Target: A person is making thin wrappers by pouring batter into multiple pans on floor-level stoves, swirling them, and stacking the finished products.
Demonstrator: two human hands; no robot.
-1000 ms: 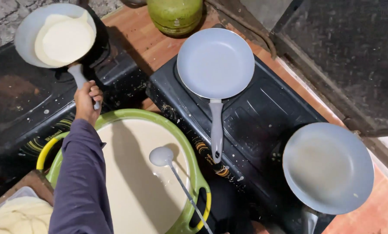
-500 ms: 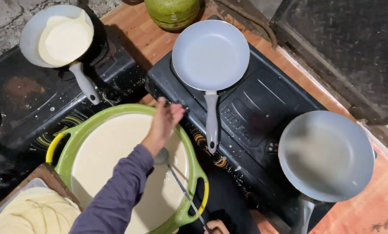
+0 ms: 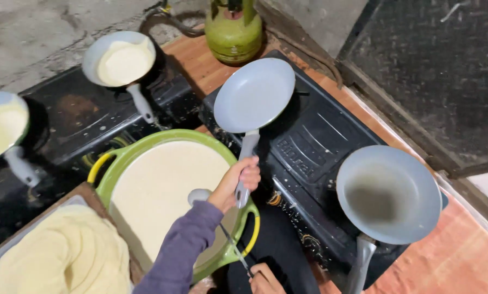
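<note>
Dim, even light; soft shadows, slight blur.

You're in a makeshift floor-level kitchen. Black gas stoves (image 3: 309, 158) carry grey frying pans (image 3: 253, 93), with a green gas cylinder (image 3: 233, 30) at the back edge.

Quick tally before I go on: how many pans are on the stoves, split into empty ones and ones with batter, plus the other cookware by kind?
Empty grey pans: 2
Pans with batter: 2
Green batter basin: 1
Ladle: 1
Green gas cylinder: 1
Tray of finished crepes: 1
Total: 8
The left hand grips the handle of one empty pan; the right hand holds the ladle's handle.
</note>
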